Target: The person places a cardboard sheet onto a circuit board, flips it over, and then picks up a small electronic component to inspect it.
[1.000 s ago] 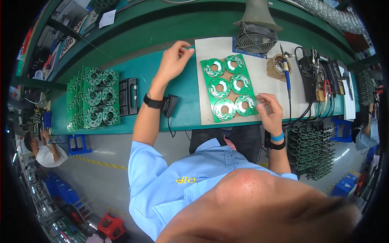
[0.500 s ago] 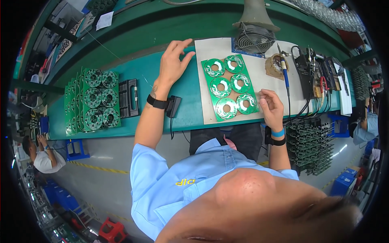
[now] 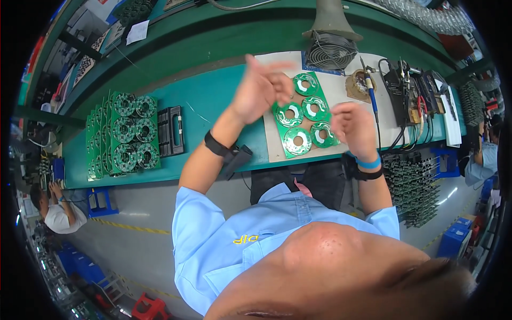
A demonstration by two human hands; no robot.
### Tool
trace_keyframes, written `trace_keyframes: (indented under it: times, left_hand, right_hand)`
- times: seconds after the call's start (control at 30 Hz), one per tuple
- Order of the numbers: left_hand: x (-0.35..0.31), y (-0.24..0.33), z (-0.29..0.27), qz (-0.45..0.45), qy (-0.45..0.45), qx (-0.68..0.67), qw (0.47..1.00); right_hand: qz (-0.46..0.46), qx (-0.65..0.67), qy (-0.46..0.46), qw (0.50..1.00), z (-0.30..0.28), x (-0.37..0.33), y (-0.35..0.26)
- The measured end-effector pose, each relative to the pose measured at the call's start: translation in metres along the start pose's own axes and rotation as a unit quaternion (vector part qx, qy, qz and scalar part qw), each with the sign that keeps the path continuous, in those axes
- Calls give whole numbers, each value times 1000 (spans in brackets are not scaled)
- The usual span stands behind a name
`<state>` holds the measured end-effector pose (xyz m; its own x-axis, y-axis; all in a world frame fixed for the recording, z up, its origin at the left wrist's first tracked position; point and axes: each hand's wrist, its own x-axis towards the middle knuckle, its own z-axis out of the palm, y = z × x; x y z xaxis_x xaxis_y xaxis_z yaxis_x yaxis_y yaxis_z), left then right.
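My left hand (image 3: 261, 89): blurred, fingers spread, seemingly empty, across the upper-left of the flat green six-ring circuit panel (image 3: 305, 108). My right hand (image 3: 353, 125): slack, seemingly empty, at its right edge. Panel on white sheet (image 3: 274, 141). Judged step: between grips; any hold calls for edge contact.

Single head-worn fisheye view, upright, facing steeply down, close above the hands (image 3: 356, 128) and bench (image 3: 205, 82)

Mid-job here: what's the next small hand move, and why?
Probably lower the left hand to the left edge of the green circuit panel: that hand appears empty over the panel's upper-left corner, while the right hand, also seemingly empty, is near the right edge.
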<state>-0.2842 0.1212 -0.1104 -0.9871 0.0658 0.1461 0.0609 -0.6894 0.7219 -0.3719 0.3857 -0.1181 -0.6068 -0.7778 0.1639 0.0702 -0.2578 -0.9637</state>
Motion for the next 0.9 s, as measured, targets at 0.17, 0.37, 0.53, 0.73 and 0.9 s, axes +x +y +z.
trace_keyframes:
  times: [0.17,0.37,0.53,0.73,0.9]
  left_hand:
    - [-7,8,-83,121,228,-148,955]
    - [-2,-4,-88,117,306,-38,944]
    - [1,-15,-84,64,332,99,936]
    - [3,-17,-85,64,332,93,936]
    - [3,-18,-83,64,325,114,937]
  right_hand:
    - [-9,161,106,981,-32,-9,22]
    - [-13,-105,174,979,-45,-32,64]
    - [-21,-165,194,967,-46,-34,67]
    - [-48,-190,176,965,-45,-33,69]
    - [-54,-198,159,966,-42,-33,64]
